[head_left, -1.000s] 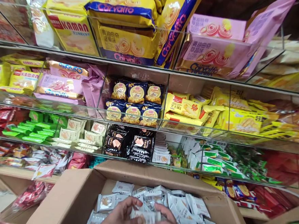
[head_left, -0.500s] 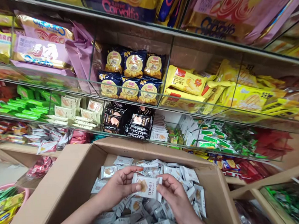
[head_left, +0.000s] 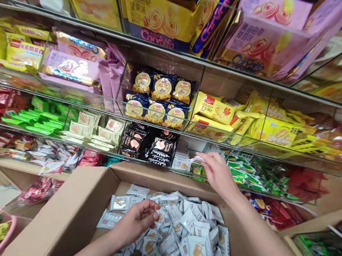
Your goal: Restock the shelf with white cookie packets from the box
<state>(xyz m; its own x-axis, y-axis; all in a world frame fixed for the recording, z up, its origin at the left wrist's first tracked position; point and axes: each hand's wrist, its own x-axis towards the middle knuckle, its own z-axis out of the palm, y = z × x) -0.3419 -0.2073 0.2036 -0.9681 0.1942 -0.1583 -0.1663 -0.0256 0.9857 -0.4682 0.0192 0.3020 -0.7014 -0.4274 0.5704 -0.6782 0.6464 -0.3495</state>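
Note:
My right hand (head_left: 216, 171) reaches to the lower shelf, pinching a small white snack packet (head_left: 197, 159) by one end. Just beside that packet stands a stack of matching white packets (head_left: 181, 160) in its shelf compartment. Over the cardboard box (head_left: 62, 213) hovers my left hand (head_left: 142, 219), fingers loosely curled and apart, with nothing visible in them. Loose white snack packets (head_left: 198, 253) fill the box, some showing a picture of a biscuit or cake.
Glass-fronted shelves rise behind the box. Black packets (head_left: 160, 146) lie left of the white stack, green-and-white packets (head_left: 240, 170) right of it. Above sit blue cookie bags (head_left: 157, 96) and yellow packets (head_left: 213, 111). A pink basket (head_left: 12, 228) is at lower left.
Both hands held one white packet over the box earlier. My right hand has carried it up to the shelf; my left has let go and moved slightly left. The view has shifted.

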